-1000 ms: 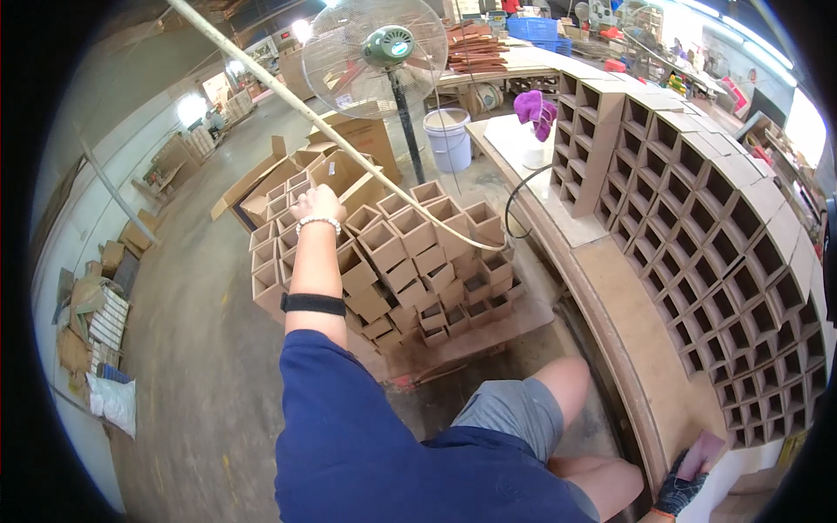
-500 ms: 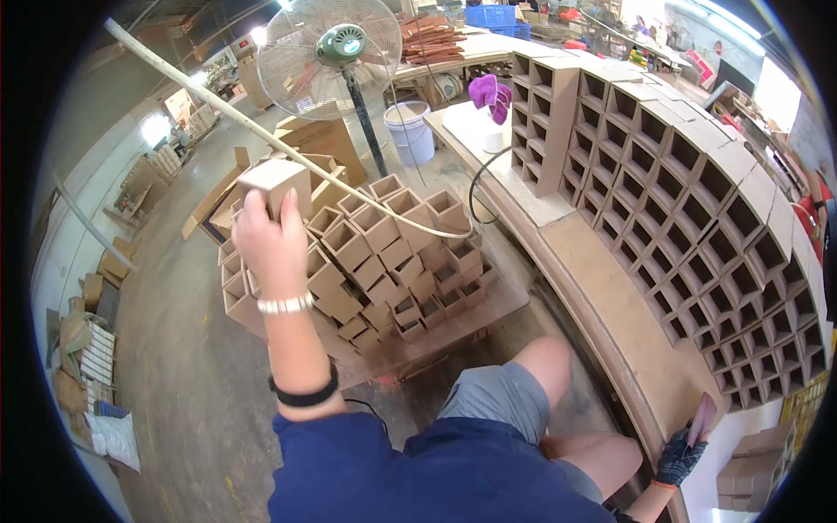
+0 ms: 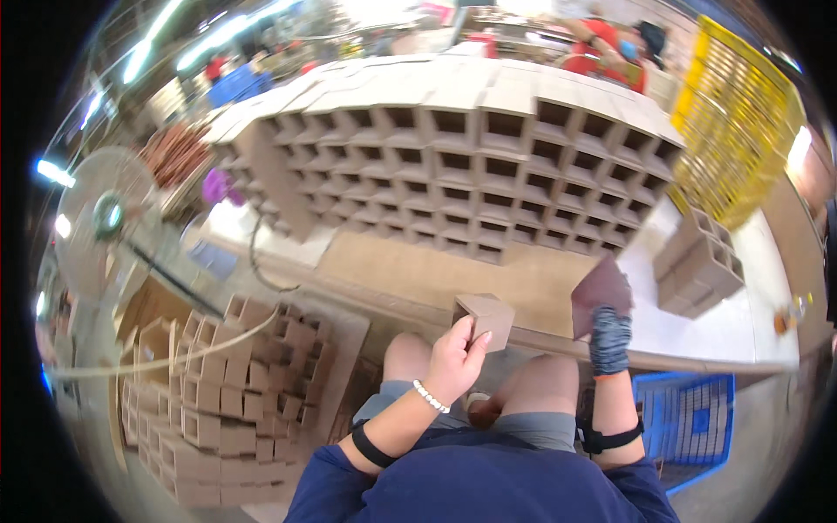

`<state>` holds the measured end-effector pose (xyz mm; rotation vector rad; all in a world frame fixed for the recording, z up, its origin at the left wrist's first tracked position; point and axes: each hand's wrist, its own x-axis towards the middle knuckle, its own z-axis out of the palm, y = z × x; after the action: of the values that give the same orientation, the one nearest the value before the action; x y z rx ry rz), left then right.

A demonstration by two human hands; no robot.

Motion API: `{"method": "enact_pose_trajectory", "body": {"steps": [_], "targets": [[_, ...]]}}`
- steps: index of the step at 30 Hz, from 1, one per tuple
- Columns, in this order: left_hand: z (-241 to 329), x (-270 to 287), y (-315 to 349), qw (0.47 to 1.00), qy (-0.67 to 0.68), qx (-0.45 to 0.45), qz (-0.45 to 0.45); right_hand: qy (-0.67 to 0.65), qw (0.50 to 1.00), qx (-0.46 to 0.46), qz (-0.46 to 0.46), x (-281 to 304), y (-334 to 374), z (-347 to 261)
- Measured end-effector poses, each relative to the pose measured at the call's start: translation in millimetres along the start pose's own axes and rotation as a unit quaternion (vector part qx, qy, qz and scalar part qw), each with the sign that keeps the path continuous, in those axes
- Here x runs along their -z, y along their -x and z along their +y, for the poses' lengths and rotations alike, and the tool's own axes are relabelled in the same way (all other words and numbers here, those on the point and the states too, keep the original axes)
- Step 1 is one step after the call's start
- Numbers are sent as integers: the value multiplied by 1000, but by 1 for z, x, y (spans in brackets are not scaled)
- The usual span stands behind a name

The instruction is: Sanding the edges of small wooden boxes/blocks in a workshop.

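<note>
Over the bench's near edge, my left hand point(image 3: 456, 359) grips a small square brown box point(image 3: 493, 322) between thumb and fingers. To its right, my gloved right hand point(image 3: 610, 342) is closed on a dark reddish-brown sheet that looks like sandpaper point(image 3: 602, 292). Box and sandpaper are apart. Beyond both hands, a curved-looking wall of stacked open-ended brown boxes point(image 3: 453, 163) stands on the bench point(image 3: 540, 281). On the right of the bench sits a small block of similar boxes point(image 3: 697, 266). A large pile of boxes point(image 3: 231, 375) rests on a low platform to my left.
A yellow plastic crate point(image 3: 737, 122) stands upright at the far right. Below the bench is a blue crate point(image 3: 689, 427). A standing fan point(image 3: 108, 216) and a pale pole point(image 3: 218, 350) are at the left. A person in red point(image 3: 602, 59) is beyond the stack.
The view has swung right. My left hand has brought the box from over the pile on the left to in front of me. The right hand with the sandpaper has come closer to it.
</note>
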<state>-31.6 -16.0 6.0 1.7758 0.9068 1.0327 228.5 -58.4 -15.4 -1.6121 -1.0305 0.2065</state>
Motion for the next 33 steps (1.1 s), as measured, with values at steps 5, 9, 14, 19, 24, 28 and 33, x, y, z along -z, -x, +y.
{"method": "enact_pose_trajectory", "body": {"steps": [5, 9, 14, 19, 24, 28, 33], "targets": [[-7, -54, -24, 974, -103, -202, 16, 110, 934, 330, -85, -35, 15, -82], [-31, -65, -13, 991, -105, -74, -29, 228, 905, 290, -211, -52, 3, -35], [-42, -70, -7, 997, -29, -72, 14, 317, 897, 296, -82, -37, -1, -48], [-36, -57, -9, 999, -33, -21, -23, 221, 909, 228, -270, -55, 3, -55], [-38, -65, -12, 998, 54, -38, 23, 276, 933, 191, -129, -47, 0, -45], [-36, -59, -17, 998, 40, -50, 17, 255, 890, 310, -218, -63, 16, -52], [-36, -60, -12, 997, 57, -44, 36, 369, 893, 203, -159, -48, -3, -10]]}}
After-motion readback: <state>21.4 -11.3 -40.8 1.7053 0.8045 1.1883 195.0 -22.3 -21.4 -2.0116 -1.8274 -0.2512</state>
